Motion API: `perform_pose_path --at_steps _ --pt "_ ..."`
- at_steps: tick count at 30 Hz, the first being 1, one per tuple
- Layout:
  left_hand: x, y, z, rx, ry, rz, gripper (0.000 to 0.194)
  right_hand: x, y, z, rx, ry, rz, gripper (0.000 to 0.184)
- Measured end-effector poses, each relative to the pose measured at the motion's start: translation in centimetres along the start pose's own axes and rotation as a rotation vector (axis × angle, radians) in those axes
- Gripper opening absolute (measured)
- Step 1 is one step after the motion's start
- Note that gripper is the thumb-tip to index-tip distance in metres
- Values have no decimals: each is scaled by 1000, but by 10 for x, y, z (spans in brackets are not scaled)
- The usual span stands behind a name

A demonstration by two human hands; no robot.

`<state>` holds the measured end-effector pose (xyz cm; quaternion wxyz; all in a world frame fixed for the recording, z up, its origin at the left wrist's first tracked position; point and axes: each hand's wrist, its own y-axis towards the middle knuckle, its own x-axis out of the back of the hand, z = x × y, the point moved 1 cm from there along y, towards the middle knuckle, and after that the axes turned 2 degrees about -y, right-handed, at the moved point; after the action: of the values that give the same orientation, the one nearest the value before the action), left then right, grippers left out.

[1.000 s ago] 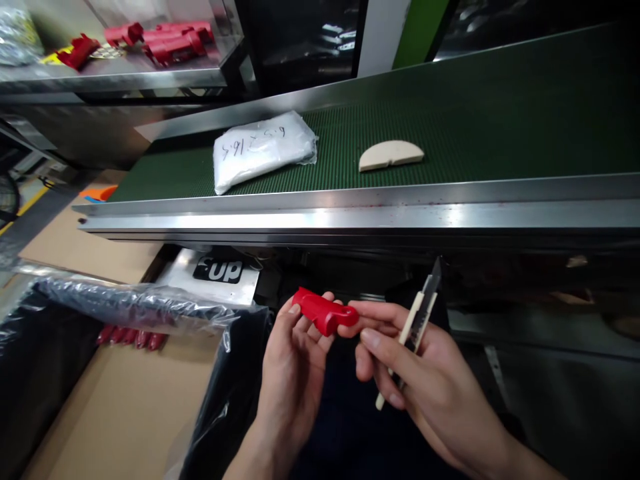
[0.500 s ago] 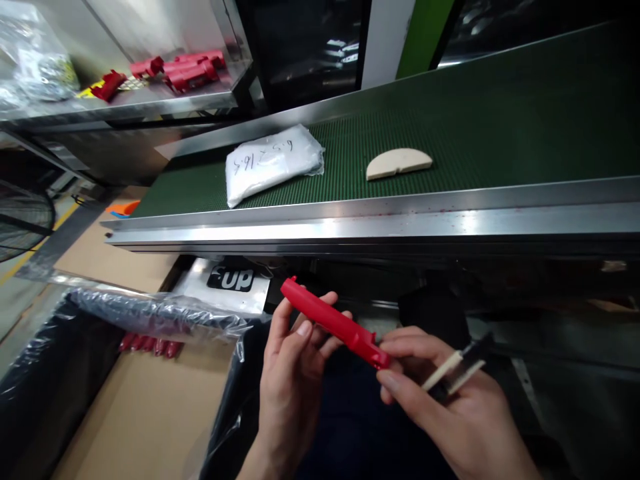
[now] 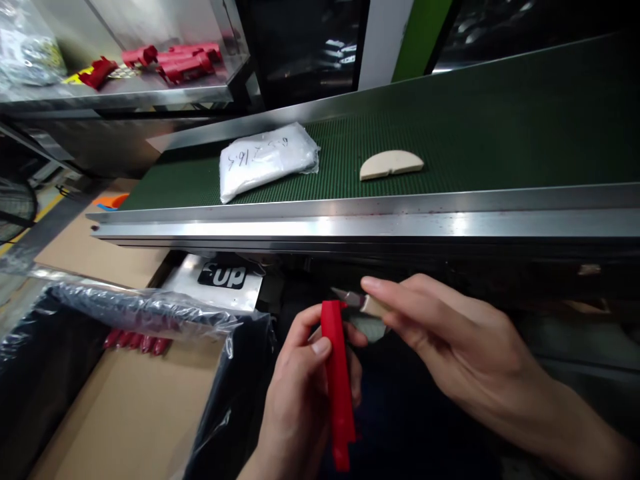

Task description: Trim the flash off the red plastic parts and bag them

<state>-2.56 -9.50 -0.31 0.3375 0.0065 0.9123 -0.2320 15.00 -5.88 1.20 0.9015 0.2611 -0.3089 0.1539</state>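
Observation:
My left hand [image 3: 305,380] is closed around a long red plastic part [image 3: 339,380], which stands nearly upright in the view. Thumb on one side and fingers behind, it grips the upper half. In my right hand [image 3: 445,340] is a small knife [image 3: 373,305] with a pale handle, pinched between thumb and fingers. Its pointed blade reaches left to the top end of the red part, at or very close to a small nub there. Whether the blade touches cannot be made out.
Ahead runs a green conveyor belt [image 3: 480,147] with a metal edge [image 3: 320,225]. On it lie a white plastic packet [image 3: 267,162] and a pale half-round piece [image 3: 391,165]. A lined box [image 3: 135,400] holds several red parts [image 3: 137,341]. More red parts [image 3: 185,63] rest on a shelf.
The red part has turned from slanting to nearly upright, and my right hand has let go of its end. The knife has come round to the part's top end.

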Motion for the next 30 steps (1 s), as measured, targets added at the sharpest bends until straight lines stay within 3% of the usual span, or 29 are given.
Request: perform_pose_path --at_steps 6,15,22,30 --pt "-2 -3 0 -1 -14 3 21 -2 3 4 81 -137 51 44" --pt "-3 -5 -1 -43 16 16 22 1 1 4 162 -224 8 54" --pt "-3 -8 -2 -43 2 13 22 -1 3 10 157 -214 -7 46" --pt "-4 -10 -4 -45 -10 6 22 -2 3 8 186 -249 23 50"
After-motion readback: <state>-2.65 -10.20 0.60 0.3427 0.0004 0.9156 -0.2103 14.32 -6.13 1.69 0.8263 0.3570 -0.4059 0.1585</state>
